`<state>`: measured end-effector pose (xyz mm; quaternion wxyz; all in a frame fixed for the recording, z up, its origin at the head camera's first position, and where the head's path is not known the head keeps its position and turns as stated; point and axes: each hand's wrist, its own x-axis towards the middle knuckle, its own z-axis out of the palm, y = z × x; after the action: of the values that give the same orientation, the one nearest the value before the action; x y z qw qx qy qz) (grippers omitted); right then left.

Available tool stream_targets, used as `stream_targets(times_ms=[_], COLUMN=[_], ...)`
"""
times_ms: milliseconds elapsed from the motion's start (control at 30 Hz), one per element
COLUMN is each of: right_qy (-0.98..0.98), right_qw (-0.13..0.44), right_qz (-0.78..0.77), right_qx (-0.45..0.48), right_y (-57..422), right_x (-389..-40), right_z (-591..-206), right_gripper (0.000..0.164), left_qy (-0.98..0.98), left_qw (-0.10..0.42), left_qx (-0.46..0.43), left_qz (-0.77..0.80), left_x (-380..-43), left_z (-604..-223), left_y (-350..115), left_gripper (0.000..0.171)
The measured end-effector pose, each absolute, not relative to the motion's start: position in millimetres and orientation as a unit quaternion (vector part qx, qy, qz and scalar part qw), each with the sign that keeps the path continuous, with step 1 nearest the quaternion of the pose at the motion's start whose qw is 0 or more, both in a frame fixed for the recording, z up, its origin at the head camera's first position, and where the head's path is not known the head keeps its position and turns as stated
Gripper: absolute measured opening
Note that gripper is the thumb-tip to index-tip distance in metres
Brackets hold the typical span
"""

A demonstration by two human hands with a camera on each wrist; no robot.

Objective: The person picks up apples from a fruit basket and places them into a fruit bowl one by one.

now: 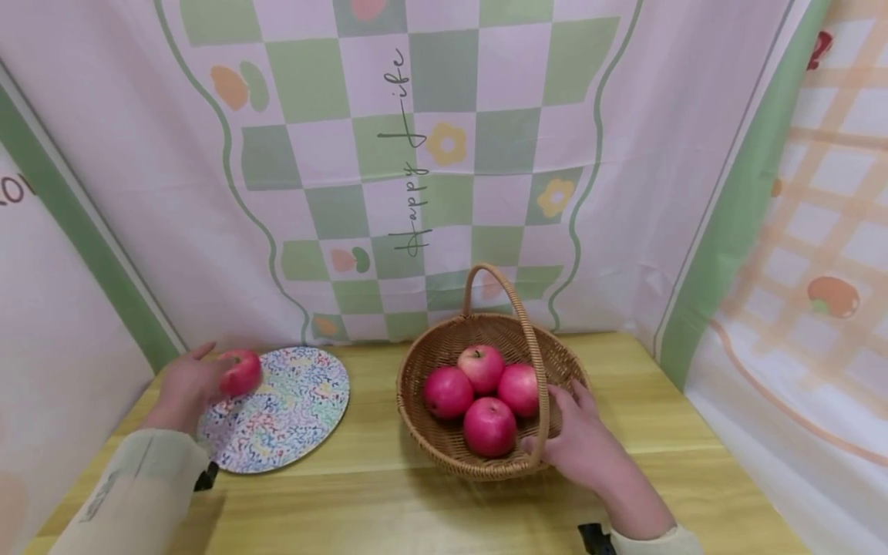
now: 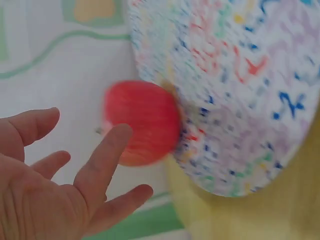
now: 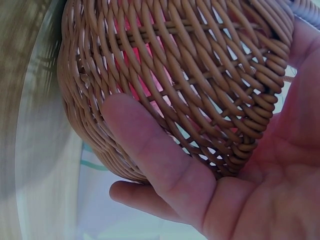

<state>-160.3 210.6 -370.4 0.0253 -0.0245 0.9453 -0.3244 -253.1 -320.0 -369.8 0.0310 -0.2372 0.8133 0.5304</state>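
Apple [image 2: 147, 107] partly behind fingertip [image 2: 120, 134] (contact unclear)

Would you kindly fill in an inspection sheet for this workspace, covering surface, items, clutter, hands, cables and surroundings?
Surface: wooden table, light-coloured, with visible grain.
Items: wicker basket holding four apples; a fifth apple at the edge of a round patterned mat, whether resting there unclear.
Clutter: nothing seen.
Left hand: fingers spread beside the fifth apple; contact unclear.
Right hand: holds the basket's rim side.
Cables: nothing seen.
Surroundings: printed fabric behind and at both sides.
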Motion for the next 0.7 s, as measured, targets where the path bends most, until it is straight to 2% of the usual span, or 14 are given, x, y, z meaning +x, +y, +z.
stream_targets(times_ms=[233, 367, 700], right_qy=[0.944, 0.943, 0.95], right_qw=[0.027, 0.032, 0.027], right_qz=[-0.327, -0.33, -0.31], right_qx=[-0.022, -0.024, -0.03], right_y=[211.3, 211.1, 207.5], right_x=[-160.6, -159.0, -155.4], right_z=[-371.3, -370.8, -369.4], right_gripper=[0.106, 0.107, 0.107], left_qy=[0.89, 0.903, 0.896], left_qw=[-0.019, -0.044, -0.043], left_qx=[-0.147, -0.1, 0.021], left_qz=[0.43, 0.415, 0.441], left_x=[-246.4, -241.2, -216.1], left_z=[-341.3, -326.7, -304.6], left_y=[-281.6, -255.2, -190.8], left_gripper=[0.068, 0.067, 0.068])
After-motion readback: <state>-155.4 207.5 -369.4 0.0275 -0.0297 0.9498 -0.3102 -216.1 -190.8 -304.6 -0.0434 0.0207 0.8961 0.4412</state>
